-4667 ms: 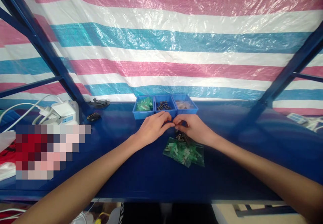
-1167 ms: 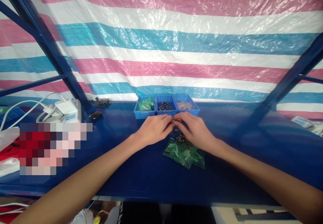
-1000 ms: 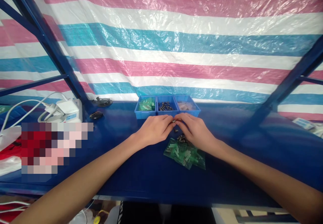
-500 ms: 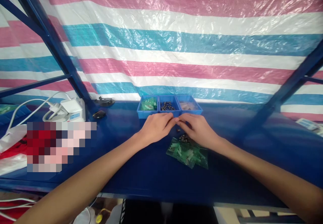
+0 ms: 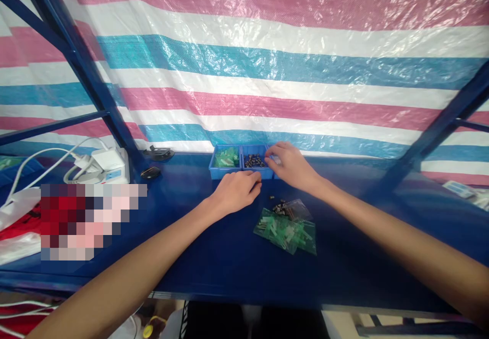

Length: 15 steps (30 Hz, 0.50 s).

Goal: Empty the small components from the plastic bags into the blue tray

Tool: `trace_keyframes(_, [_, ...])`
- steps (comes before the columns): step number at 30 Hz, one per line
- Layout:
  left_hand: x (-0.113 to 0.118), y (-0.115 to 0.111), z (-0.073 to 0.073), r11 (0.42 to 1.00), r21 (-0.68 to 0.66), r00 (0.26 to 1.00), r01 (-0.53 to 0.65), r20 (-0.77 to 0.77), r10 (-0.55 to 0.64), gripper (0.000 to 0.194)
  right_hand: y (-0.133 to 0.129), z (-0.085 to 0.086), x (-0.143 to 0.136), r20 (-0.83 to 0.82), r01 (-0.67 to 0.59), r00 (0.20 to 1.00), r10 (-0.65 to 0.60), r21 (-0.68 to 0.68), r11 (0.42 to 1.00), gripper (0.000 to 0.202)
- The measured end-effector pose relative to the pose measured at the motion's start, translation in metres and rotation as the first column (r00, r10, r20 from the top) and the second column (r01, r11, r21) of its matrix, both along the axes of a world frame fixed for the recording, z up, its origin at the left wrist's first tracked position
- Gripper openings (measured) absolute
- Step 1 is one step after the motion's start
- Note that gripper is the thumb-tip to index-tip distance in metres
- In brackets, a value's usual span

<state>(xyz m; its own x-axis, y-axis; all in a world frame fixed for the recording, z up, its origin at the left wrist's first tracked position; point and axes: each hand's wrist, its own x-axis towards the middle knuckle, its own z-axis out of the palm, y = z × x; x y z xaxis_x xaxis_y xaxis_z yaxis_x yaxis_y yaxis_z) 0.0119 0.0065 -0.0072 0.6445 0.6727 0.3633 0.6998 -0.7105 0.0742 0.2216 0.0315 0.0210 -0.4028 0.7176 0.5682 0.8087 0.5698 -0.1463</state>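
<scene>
My left hand (image 5: 237, 192) is just in front of the blue bins, its thumb and fingers drawn together; whatever it holds is too small to make out. Over the right-hand bin (image 5: 275, 175) is my right hand (image 5: 291, 168), fingers bent down and covering most of that bin. The left bin (image 5: 226, 174) holds green bags, and the middle bin (image 5: 255, 174) holds small dark metal parts. Nearer me, green bags of pale strips (image 5: 284, 232) lie on the blue table beside a small pile of metal parts (image 5: 280, 207) and a clear bag (image 5: 301, 209).
A white power strip (image 5: 116, 168) with plugs and cables stands at the left, near a black object (image 5: 150, 173). Blue frame posts rise on both sides before a striped sheet (image 5: 282, 69). A pale box (image 5: 458, 189) lies far right.
My right hand has left my left hand's fingertips and moved up and forward over the right-hand bin. The small metal pile and clear bag have come into fuller view. My left hand has barely moved.
</scene>
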Motion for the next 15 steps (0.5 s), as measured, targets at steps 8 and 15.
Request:
trace_keyframes(8, [0.002,0.000,-0.001,1.000,0.002,0.999,-0.005,-0.039,0.005,0.020,-0.058,-0.029,0.009,0.066,-0.100,0.991,0.121,-0.252,0.963,0.012])
trace_keyframes(15, [0.002,-0.001,0.000,1.000,-0.017,0.999,0.002,-0.042,-0.003,0.020,-0.054,-0.037,0.011,0.097,-0.081,0.989,0.113,-0.287,0.954,0.010])
